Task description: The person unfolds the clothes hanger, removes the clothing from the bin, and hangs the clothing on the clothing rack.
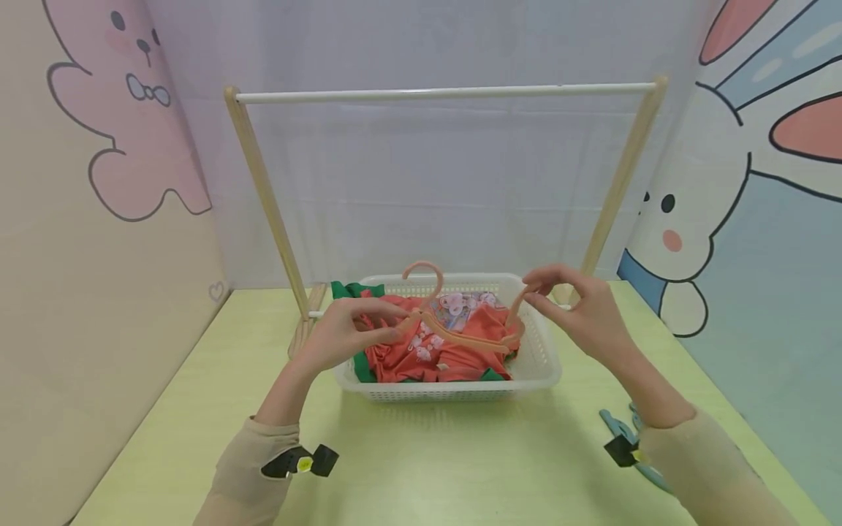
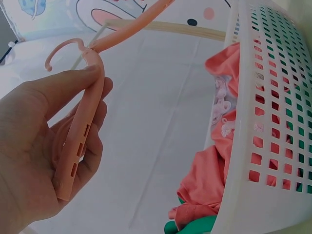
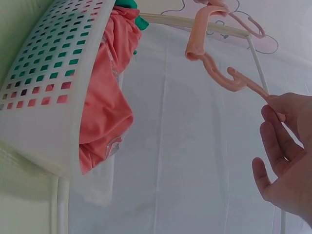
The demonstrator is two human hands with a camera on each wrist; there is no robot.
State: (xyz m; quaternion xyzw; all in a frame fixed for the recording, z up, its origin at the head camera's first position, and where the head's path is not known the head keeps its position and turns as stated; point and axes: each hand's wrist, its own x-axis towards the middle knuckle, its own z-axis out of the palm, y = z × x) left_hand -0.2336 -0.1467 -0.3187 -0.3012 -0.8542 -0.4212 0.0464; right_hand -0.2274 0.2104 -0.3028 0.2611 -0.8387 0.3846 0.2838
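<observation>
A peach plastic clothes hanger (image 1: 460, 338) is held over a white basket (image 1: 551, 369), its hook pointing up. My left hand (image 1: 362, 332) grips one arm of the hanger near the hook, and the left wrist view shows the thumb on that slotted arm. Above the basket's right side, my right hand (image 1: 579, 307) pinches the tip of a thin curved peach piece (image 3: 222, 78) at the hanger's other end. Red clothes (image 1: 408, 358) with floral patches and green trim fill the basket below.
Behind the basket stands a clothes rack with a white rail (image 1: 447, 93) and wooden legs (image 1: 270, 197). Teal hangers (image 1: 615, 422) lie on the pale table (image 1: 460, 467), partly hidden by the right sleeve. Cartoon-printed walls (image 1: 776, 256) enclose the sides.
</observation>
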